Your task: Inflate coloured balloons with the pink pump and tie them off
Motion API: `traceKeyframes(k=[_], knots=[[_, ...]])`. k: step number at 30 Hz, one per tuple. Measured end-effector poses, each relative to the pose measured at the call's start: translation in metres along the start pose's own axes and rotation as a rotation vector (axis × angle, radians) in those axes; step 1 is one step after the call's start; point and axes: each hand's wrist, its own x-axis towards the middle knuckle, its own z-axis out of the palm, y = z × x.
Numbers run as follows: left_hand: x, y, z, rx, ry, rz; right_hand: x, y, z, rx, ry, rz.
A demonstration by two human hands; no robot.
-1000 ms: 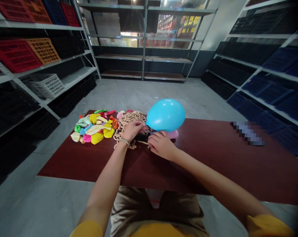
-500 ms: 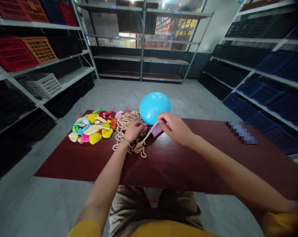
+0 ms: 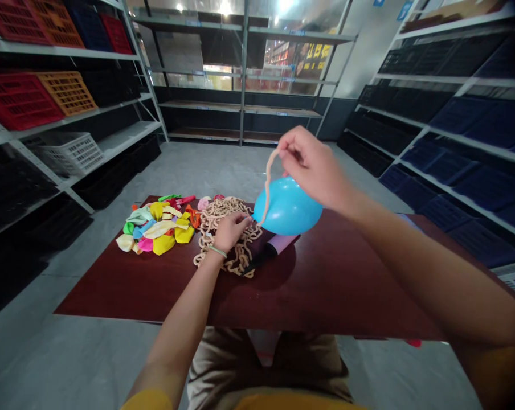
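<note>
1. Beige cord (image 3: 266, 188) hangs as one loose strand from my right hand (image 3: 313, 168), nearest the camera. Thumb and fingertips pinch its upper end. The strand drops in a curve in front of the blue balloon (image 3: 289, 208) towards the table.
2. A second ago this hand lay low on the table beside the balloon. Now it is raised well above it, and the strand has come up out of the heap with it. I judge a length of cord is being drawn free.
3. On the dark red table (image 3: 326, 285) my left hand (image 3: 229, 230) rests on the cord heap (image 3: 215, 219). Its fingers curl down at the balloon's left edge. Whether they close on the neck or on the cord I cannot tell.
4. Just beside that hand, under the balloon, lies a dark-tipped lilac tube (image 3: 271, 250), perhaps a pump.
5. Left of the heap, touching it, sits a pile of flat coloured balloons (image 3: 159, 230).
6. Further off, the left shelves carry a white basket (image 3: 69, 151), a red crate (image 3: 18, 99) and an orange crate (image 3: 67, 91). Bare metal racking (image 3: 244, 74) stands against the far wall.
</note>
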Motion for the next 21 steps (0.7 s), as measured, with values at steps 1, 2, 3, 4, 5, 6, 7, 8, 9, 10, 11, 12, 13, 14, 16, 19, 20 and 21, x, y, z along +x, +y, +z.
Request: traceKeyframes(k=[1, 2, 3, 4, 5, 6, 7, 8, 9, 10, 11, 12, 13, 14, 16, 19, 20, 21], knots=[[-0.001, 0.000, 0.001, 0.038, 0.027, 0.029, 0.010, 0.000, -0.001, -0.028, 0.003, 0.005], [-0.002, 0.000, 0.002, 0.073, 0.049, 0.059, 0.020, 0.000, 0.000, -0.059, 0.006, 0.022], [-0.002, -0.001, 0.003, 0.103, 0.070, 0.091, 0.029, -0.001, 0.001, -0.092, 0.006, 0.042], [-0.002, -0.002, 0.004, 0.127, 0.087, 0.126, 0.038, -0.002, 0.003, -0.125, -0.001, 0.063], [-0.003, -0.003, 0.006, 0.147, 0.102, 0.168, 0.045, -0.003, 0.006, -0.162, -0.009, 0.081], [-0.003, -0.004, 0.007, 0.164, 0.119, 0.213, 0.052, -0.004, 0.010, -0.198, -0.020, 0.095], [-0.003, -0.005, 0.007, 0.178, 0.140, 0.257, 0.057, -0.005, 0.015, -0.233, -0.033, 0.105], [-0.002, -0.005, 0.008, 0.191, 0.167, 0.295, 0.060, -0.005, 0.021, -0.266, -0.049, 0.110], [-0.002, -0.005, 0.008, 0.210, 0.209, 0.321, 0.062, -0.005, 0.027, -0.294, -0.067, 0.111], [-0.002, -0.006, 0.008, 0.237, 0.258, 0.338, 0.063, -0.005, 0.033, -0.319, -0.091, 0.110], [-0.002, -0.006, 0.008, 0.271, 0.315, 0.346, 0.062, -0.004, 0.040, -0.340, -0.119, 0.107], [-0.001, -0.006, 0.007, 0.311, 0.378, 0.348, 0.060, -0.003, 0.046, -0.357, -0.152, 0.099], [-0.001, -0.006, 0.006, 0.352, 0.440, 0.345, 0.056, -0.001, 0.052, -0.373, -0.189, 0.086], [-0.001, -0.006, 0.005, 0.388, 0.497, 0.338, 0.051, 0.000, 0.058, -0.386, -0.226, 0.068], [0.000, -0.006, 0.003, 0.409, 0.584, 0.330, 0.038, 0.004, 0.069, -0.406, -0.296, 0.026], [0.001, -0.008, 0.001, 0.313, 0.607, 0.355, 0.017, 0.008, 0.080, -0.413, -0.377, 0.021], [0.002, -0.009, 0.000, 0.263, 0.590, 0.363, 0.011, 0.009, 0.083, -0.408, -0.386, 0.023], [0.003, -0.010, 0.000, 0.215, 0.573, 0.365, 0.005, 0.010, 0.084, -0.400, -0.386, 0.028]])
